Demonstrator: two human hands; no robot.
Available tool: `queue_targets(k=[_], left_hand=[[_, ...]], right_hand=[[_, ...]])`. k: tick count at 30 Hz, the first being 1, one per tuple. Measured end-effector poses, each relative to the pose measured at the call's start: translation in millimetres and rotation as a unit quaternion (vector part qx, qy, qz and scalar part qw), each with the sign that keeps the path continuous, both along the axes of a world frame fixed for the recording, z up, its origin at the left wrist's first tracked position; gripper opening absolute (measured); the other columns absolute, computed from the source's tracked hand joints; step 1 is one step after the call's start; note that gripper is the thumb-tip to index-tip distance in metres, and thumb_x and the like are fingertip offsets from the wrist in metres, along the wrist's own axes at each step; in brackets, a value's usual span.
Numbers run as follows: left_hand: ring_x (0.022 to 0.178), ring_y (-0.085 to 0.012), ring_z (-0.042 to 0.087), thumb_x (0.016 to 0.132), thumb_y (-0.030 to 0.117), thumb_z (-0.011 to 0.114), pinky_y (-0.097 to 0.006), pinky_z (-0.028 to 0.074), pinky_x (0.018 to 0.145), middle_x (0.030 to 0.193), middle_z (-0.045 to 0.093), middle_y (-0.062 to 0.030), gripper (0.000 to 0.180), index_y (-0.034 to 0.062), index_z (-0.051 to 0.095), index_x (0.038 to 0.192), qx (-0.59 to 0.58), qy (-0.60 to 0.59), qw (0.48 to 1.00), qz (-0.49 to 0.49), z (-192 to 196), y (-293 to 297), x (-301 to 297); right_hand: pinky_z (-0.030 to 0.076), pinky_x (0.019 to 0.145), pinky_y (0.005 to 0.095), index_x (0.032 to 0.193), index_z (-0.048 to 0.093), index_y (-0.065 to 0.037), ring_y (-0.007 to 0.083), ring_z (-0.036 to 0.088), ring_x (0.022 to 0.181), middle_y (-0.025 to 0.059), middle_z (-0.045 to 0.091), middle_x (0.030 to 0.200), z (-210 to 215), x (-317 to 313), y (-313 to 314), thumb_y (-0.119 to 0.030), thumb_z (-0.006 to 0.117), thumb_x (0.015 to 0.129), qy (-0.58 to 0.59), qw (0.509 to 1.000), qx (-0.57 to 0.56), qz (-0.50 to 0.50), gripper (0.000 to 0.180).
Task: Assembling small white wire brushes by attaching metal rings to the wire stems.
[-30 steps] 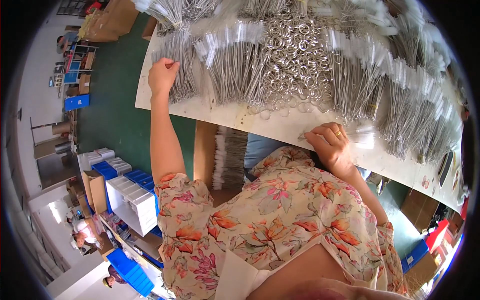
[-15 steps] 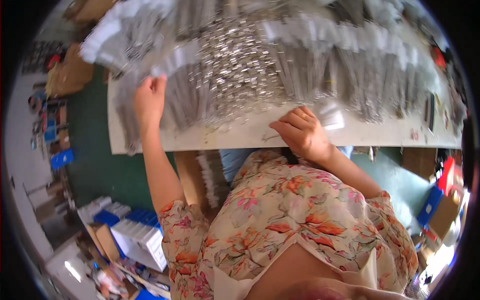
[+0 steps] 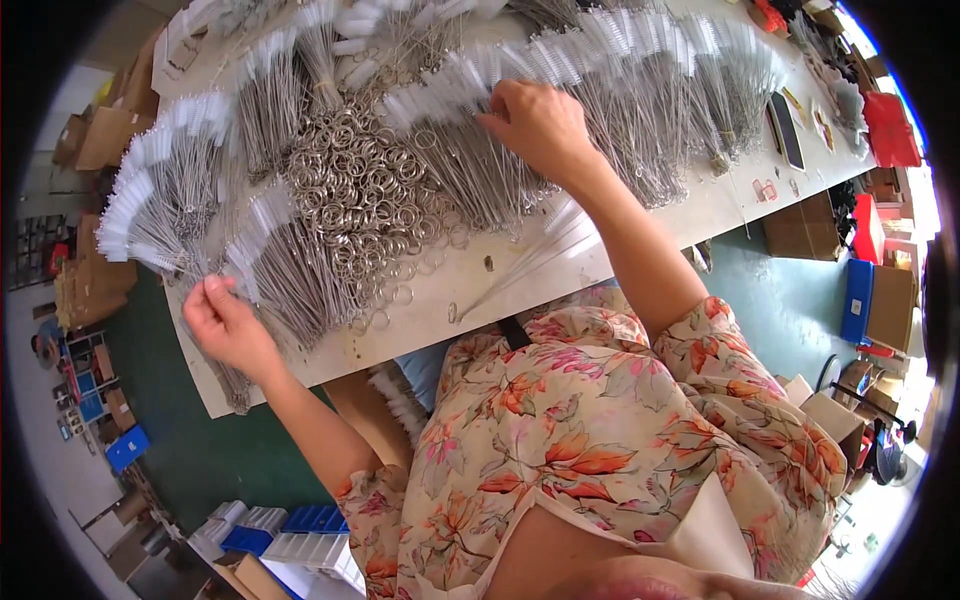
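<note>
Along the left side of the table, my left hand (image 3: pixel 228 322) is over a bundle of thin wire-handled brushes (image 3: pixel 228 385), its fingers half curled and nothing visible in them. My right hand (image 3: pixel 545 128) reaches into the long row of white-bristled brushes (image 3: pixel 620 75), thumb and fingers bent but apart among the bristle heads. Between the hands lies a heap of metal split rings (image 3: pixel 355 185). A few loose brushes (image 3: pixel 540 245) slant across the near edge, below my right forearm. A ring (image 3: pixel 453 313) is at their wire end.
More brush bundles (image 3: pixel 175 170) stand at the left and back of the table (image 3: pixel 420 315). A dark flat device (image 3: pixel 786 130) lies at the right, near a red bag (image 3: pixel 890 130). Cardboard boxes (image 3: pixel 805 228) and white-and-blue bins (image 3: pixel 305 545) are around the table.
My right hand has moved from the near edge up to the brush heads. My left hand has come down toward the table's left edge, its pinch loosened. The view has turned and sharpened.
</note>
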State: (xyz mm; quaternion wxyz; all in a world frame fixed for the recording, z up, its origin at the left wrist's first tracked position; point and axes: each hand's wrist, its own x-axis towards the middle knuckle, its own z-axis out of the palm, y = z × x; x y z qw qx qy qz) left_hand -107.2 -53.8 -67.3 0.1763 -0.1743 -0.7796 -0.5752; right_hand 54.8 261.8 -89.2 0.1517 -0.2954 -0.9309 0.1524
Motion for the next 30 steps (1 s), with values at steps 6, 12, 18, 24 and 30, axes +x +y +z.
queue_targets(k=[6,12,18,24,30], left_hand=[[0.051,-0.0011,0.034,0.090,0.011,0.054,-0.018,0.026,0.043,0.073,0.055,-0.0007,0.013,-0.0011,0.057,0.094,0.014,-0.025,0.999,-0.043,-1.3,13.3,29.9],[0.049,0.0004,0.031,0.092,0.014,0.049,-0.015,0.022,0.042,0.070,0.049,0.0025,0.024,0.0011,0.059,0.109,-0.022,-0.058,0.993,-0.105,-2.5,24.0,41.8],[0.048,0.0007,0.027,0.093,0.018,0.047,-0.015,0.016,0.039,0.067,0.043,0.0051,0.026,0.0010,0.061,0.106,0.058,-0.234,0.961,-0.133,-12.6,8.8,48.0],[0.049,0.0001,0.026,0.094,0.020,0.047,-0.016,0.016,0.039,0.065,0.041,0.0046,0.028,-0.0019,0.060,0.106,0.064,-0.271,0.944,-0.179,-18.5,36.3,58.0],[0.048,-0.0008,0.028,0.094,0.021,0.047,-0.016,0.017,0.039,0.070,0.044,0.0037,0.029,-0.0018,0.058,0.110,0.050,-0.283,0.937,-0.199,-14.1,47.2,59.3]], right_hand=[[0.047,0.065,0.0393,0.083,0.057,-0.004,0.0300,0.061,0.072,0.0112,0.062,0.078,5.5,-7.1,-3.1,-0.024,0.055,0.083,-0.024,0.998,-0.053,-0.018,0.020],[0.048,0.059,0.0336,0.089,0.049,0.000,0.0198,0.060,0.063,0.0111,0.061,0.072,43.1,13.9,22.4,-0.017,0.060,0.084,0.462,0.811,-0.358,0.007,0.021],[0.048,0.064,0.0391,0.090,0.062,-0.011,0.0266,0.062,0.072,0.0086,0.064,0.081,23.8,65.2,59.6,-0.033,0.061,0.079,0.052,0.991,-0.026,-0.116,0.025],[0.048,0.066,0.0363,0.081,0.067,-0.009,0.0214,0.062,0.072,0.0068,0.064,0.076,16.3,63.6,66.8,-0.032,0.065,0.074,-0.020,0.988,-0.064,-0.136,0.024],[0.046,0.060,0.0265,0.078,0.065,-0.005,0.0137,0.056,0.062,0.0039,0.060,0.066,29.8,94.5,83.9,-0.024,0.068,0.070,0.051,0.983,-0.167,0.051,0.021]])
